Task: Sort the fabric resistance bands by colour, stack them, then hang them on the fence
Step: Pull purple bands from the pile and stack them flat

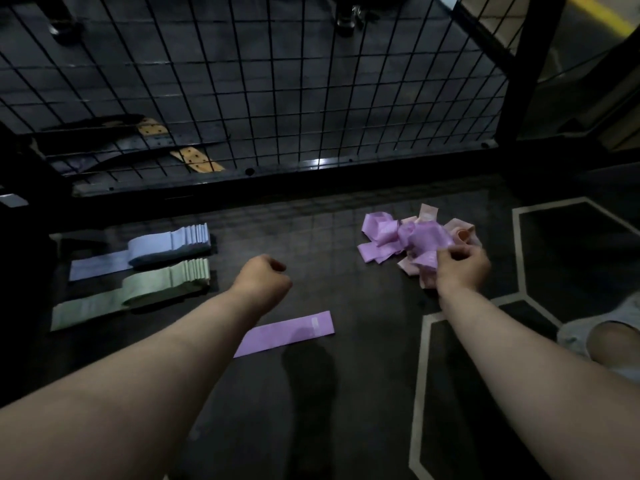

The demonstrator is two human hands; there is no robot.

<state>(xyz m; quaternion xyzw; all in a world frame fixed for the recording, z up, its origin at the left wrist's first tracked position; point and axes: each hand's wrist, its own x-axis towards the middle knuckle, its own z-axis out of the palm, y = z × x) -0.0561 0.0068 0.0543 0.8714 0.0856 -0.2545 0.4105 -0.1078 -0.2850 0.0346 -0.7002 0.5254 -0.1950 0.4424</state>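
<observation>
On the dark floor at the left lie two neat stacks of bands, a blue stack [166,245] and below it a green stack [159,285]. One purple band [287,332] lies flat in the middle, just below my left hand [263,277], which is closed in a loose fist holding nothing. At the right sits a tangled heap of purple and pink bands [401,239]. My right hand [462,268] rests on the heap's near edge, its fingers pinched on a purple band [426,260]. The black wire fence [277,81] stands behind everything.
Grey tape lines [420,368] form hexagon shapes on the floor at the right. My knee in light shorts [609,337] shows at the right edge. Behind the fence lie dark belts with tan perforated ends [197,159].
</observation>
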